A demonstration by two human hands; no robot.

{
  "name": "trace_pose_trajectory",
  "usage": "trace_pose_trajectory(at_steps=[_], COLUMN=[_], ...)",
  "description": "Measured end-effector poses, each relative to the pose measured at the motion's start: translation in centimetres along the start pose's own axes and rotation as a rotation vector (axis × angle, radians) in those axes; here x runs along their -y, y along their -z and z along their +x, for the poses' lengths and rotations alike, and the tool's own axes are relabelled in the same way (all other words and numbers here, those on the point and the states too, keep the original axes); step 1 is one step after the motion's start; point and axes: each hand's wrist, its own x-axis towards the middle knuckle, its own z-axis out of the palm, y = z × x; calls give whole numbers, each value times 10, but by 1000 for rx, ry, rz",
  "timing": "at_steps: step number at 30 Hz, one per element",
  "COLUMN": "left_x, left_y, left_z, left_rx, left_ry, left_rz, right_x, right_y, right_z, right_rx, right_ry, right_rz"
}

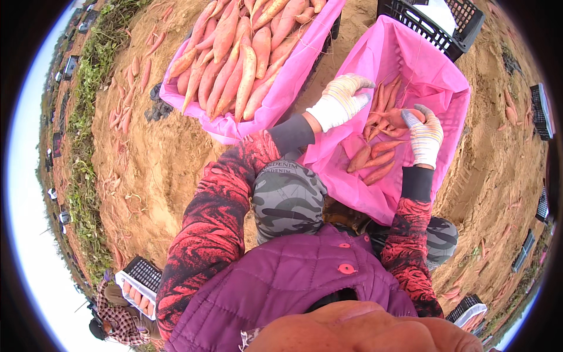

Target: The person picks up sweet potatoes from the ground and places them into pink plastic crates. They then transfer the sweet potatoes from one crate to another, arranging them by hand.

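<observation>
In the head view, my right hand (425,131), in a striped knit glove with grey fingertips, grips a reddish sweet potato (402,118) inside a crate lined with pink sheeting (391,48). My left hand (342,102), gloved alike, hovers over the left side of that crate with fingers apart and nothing visible in them. Beneath my hands lie slender sweet potatoes in two groups: one clump (387,94) by the middle and several loose ones (378,160) nearer me. To the left stands a second pink-lined crate (303,64) heaped with larger sweet potatoes (239,61).
Behind the right crate is a black plastic crate (462,28) with white material inside. Sweet potatoes (127,101) lie scattered on sandy soil at left, beside a strip of green vines (88,110). At lower left a person (118,314) crouches by a white-lined crate (138,281).
</observation>
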Motion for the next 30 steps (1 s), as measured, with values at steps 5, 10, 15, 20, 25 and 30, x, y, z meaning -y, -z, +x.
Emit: trace_pose_trajectory(at_steps=[5, 10, 15, 20, 25, 30], left_x=[-10, -2, 13, 10, 1, 5], left_y=[33, 40, 43, 45, 18, -15], left_z=[-14, -30, -29, -29, -19, -12], left_rx=[-246, -309, -350, -333, -278, 105], left_ry=[1, 73, 57, -10, -446, -599], left_rz=[-7, -109, -112, 97, 443, 575], right_x=[118, 215, 207, 135, 5, -115], right_y=[-14, -119, -197, -153, -26, -1], right_z=[11, 69, 76, 87, 89, 40], right_rx=[-319, -302, 71, 123, 237, 656], right_ry=[708, 1102, 733, 995, 191, -625], right_rz=[39, -146, -713, -390, 4, -519])
